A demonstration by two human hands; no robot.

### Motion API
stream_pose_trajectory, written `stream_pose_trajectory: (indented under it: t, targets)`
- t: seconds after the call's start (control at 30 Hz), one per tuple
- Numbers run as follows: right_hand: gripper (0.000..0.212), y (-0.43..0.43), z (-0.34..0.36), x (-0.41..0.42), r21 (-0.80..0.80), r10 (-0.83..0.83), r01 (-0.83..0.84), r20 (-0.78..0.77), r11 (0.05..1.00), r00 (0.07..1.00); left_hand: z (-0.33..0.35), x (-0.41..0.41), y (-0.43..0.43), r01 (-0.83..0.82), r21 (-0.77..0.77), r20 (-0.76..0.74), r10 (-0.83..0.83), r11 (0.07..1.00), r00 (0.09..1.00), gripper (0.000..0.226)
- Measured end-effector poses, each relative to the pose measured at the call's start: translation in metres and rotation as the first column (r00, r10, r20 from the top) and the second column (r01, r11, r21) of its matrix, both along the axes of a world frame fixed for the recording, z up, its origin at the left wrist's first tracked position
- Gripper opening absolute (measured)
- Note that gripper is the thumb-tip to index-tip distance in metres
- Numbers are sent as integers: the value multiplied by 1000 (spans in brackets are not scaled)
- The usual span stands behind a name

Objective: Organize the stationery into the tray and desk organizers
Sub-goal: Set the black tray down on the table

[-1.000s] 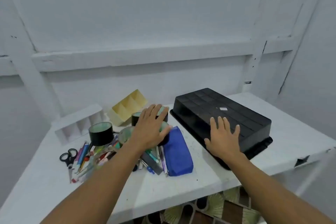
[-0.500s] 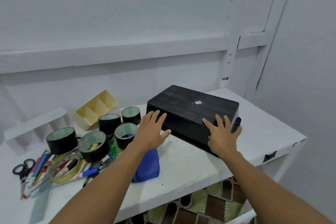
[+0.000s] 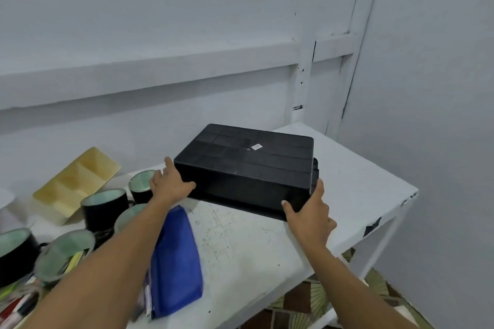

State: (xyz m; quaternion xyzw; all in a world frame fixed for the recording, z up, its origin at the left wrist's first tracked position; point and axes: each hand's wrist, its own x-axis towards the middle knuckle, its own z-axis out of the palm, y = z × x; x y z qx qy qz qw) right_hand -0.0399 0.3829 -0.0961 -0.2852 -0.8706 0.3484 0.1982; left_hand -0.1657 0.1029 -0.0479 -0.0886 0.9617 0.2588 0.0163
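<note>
A black plastic tray [image 3: 248, 168] lies upside down on the white table [image 3: 355, 189], with a small white sticker on its bottom. My left hand [image 3: 171, 185] grips its near left corner. My right hand [image 3: 310, 214] grips its near right corner, thumb on the rim. A yellow desk organizer [image 3: 77, 184] lies tilted against the wall at the left. Several black tape rolls [image 3: 105, 208] stand left of my left arm. A blue pencil pouch [image 3: 175, 262] lies under my left forearm. Pens and markers [image 3: 16, 307] are piled at the bottom left.
The table's right edge [image 3: 395, 211] is close to the tray, with chipped paint at the corner. A white wall with a ledge runs behind. Patterned floor tiles [image 3: 315, 299] show below the table's front edge.
Both hands slid from the tray's top down to its near corners and took hold. My view turned right and moved closer, so the scissors and white organizer left the frame.
</note>
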Motion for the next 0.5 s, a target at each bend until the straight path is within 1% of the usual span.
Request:
stream_pose_trajectory:
  t: [0.03,0.1,0.2,0.3,0.4,0.5]
  targets:
    - [100,-1,2,-3,-18,-14,14,-21,1000,1000,-1,-8,-1,-12,80,11,11,997,1000,101]
    - [97,-2,8,-8,-65,-35,30,-84,997,996,-2,-20,-3,-41,211,-14,45,977,999,92]
    - [85,3,20,-17,-123,-66,40,-219,992,973,3,-32,-6,-40,356,-160,103,934,982,85]
    - [69,11,40,-29,-139,-74,25,-362,990,929,23,-40,-8,64,481,-340,119,875,933,81]
    - [56,20,67,-48,-158,-78,-6,-518,987,852,57,-48,-5,180,542,-504,146,821,851,62]
    - [46,32,88,-69,-240,-94,-74,-621,968,778,88,-57,-3,273,625,-589,212,731,779,46]
